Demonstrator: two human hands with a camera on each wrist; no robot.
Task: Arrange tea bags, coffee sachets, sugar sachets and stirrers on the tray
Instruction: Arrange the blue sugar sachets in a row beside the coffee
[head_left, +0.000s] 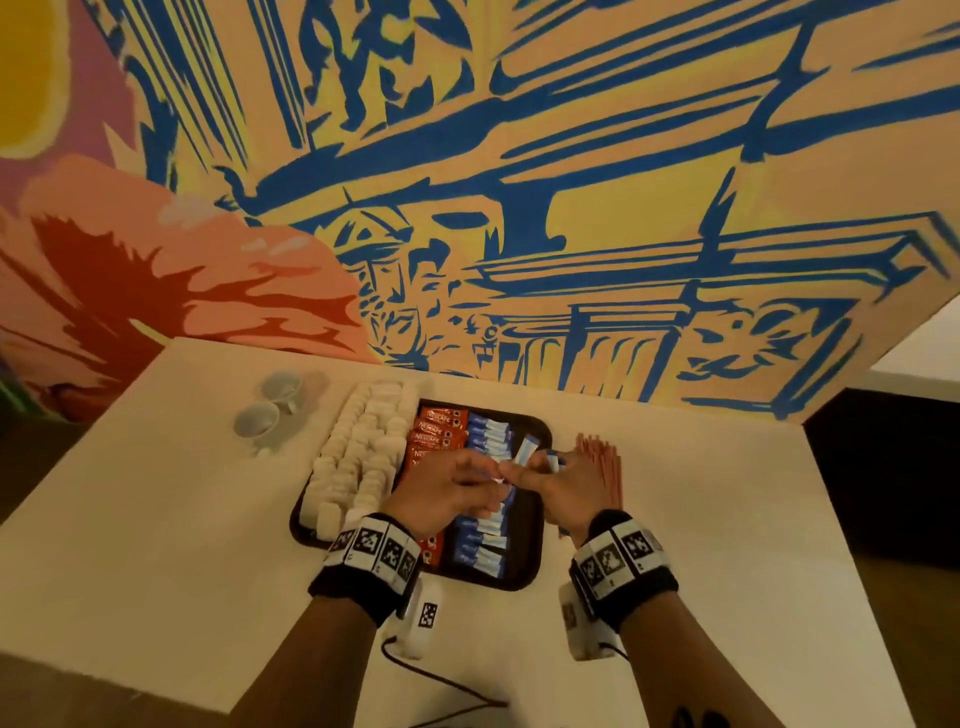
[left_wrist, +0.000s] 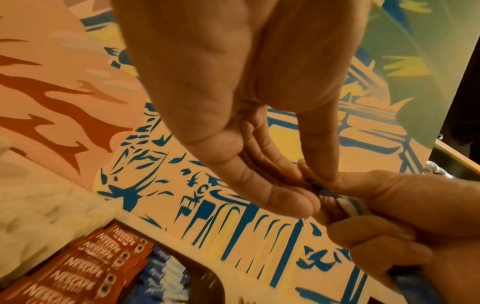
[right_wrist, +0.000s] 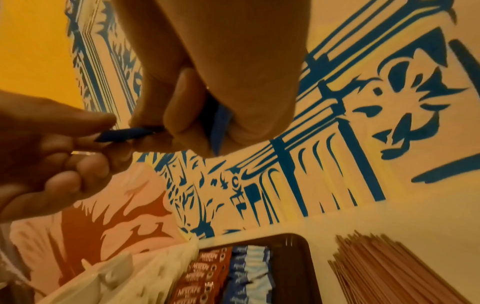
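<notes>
Behind white table (head_left: 156, 493), painted mural (head_left: 571, 156)

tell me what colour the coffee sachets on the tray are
Red-orange coffee sachets with white lettering; left wrist view shows them best.

A pale table (head_left: 156, 519) is set against a painted wall (head_left: 571, 156), on which blue linework over a yellow and orange ground is shown, with a red and pink shape at the left (head_left: 156, 280) and a yellow patch in the upper left corner (head_left: 26, 67). Two clear glasses (head_left: 272, 410) are placed side by side near the table's far left corner, close to the wall. A black cable (head_left: 441, 680) is laid across the near edge of the table. A dark surface (head_left: 893, 467) is seen beyond the table's right side, with a pale strip (head_left: 924, 353) behind it.
</notes>
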